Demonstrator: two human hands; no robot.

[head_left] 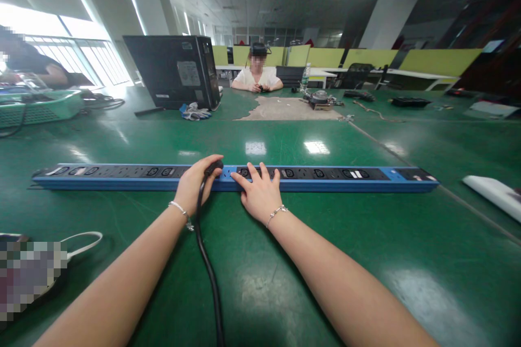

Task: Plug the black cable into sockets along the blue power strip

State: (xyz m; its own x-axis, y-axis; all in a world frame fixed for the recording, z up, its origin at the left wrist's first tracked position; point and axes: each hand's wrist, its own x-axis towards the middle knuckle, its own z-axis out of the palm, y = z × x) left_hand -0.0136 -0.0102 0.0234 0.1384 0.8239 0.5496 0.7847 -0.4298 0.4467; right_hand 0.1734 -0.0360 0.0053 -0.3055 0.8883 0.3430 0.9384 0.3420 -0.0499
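A long blue power strip (pixel 325 186) with black socket panels lies across the green table. My left hand (pixel 194 184) is closed around the black plug (pixel 213 167) of a cable, at the strip just left of its middle blue section. The black cable (pixel 207 260) hangs from the plug toward the near edge of the view. My right hand (pixel 260 190) rests with spread fingers on the strip, right of the blue section, and holds nothing. The plug's front end is hidden by my fingers.
Beyond the strip stand a black computer case (pixel 171 73), gloves (pixel 195 112) and a bottle (pixel 305 77). A green basket (pixel 52 105) is at the left, a pixelated object (pixel 32 276) at near left, a white object (pixel 494 195) at right. One person sits opposite, another at far left.
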